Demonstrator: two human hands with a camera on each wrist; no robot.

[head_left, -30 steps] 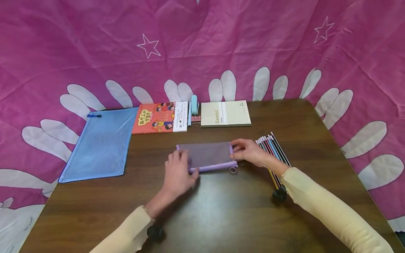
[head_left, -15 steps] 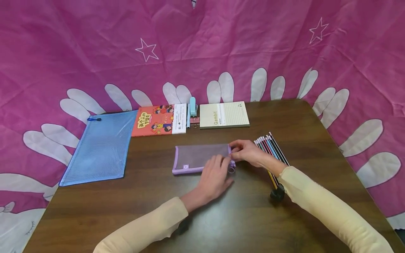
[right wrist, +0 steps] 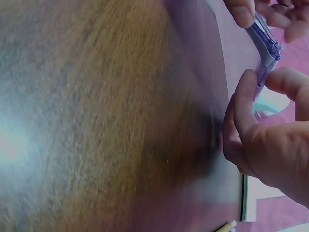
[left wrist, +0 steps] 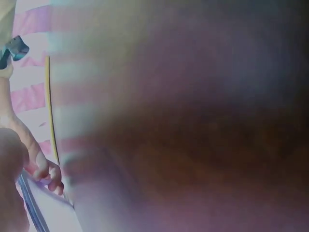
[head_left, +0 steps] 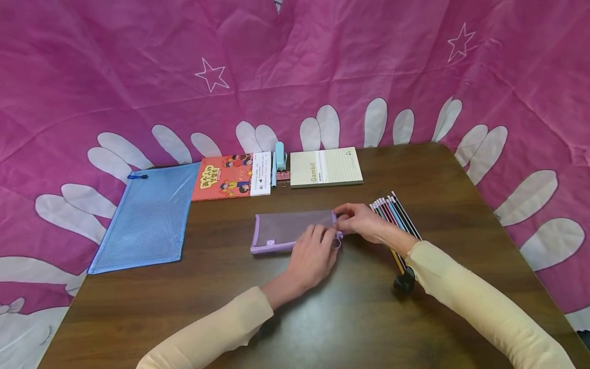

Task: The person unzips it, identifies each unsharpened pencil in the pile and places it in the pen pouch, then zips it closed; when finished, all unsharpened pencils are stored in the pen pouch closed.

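A mesh zipper pouch (head_left: 272,228) with purple trim lies in the middle of the table, its zipper side toward me. My right hand (head_left: 361,221) pinches its right edge between thumb and fingers. At the zipper's right end, the curled fingers of my left hand (head_left: 311,259) hold the zipper edge, just beside the metal ring (head_left: 336,245). The right wrist view has the left thumb (right wrist: 240,12) pressed on the purple zipper (right wrist: 265,41), with the right hand (right wrist: 277,145) gripping the trim below it. Most of the left wrist view is blurred, with the right hand (left wrist: 43,169) at its left.
Several pencils (head_left: 396,212) lie under my right forearm. Along the back are a blue mesh folder (head_left: 147,220), a red book (head_left: 223,177), a light-blue stapler (head_left: 279,156) and a Gambit notepad (head_left: 343,166). A pink cloth (head_left: 295,61) hangs behind the table (head_left: 359,318).
My left hand has moved right, from the pouch's left part to its zipper end, uncovering the left corner. The right hand stays on the right edge.
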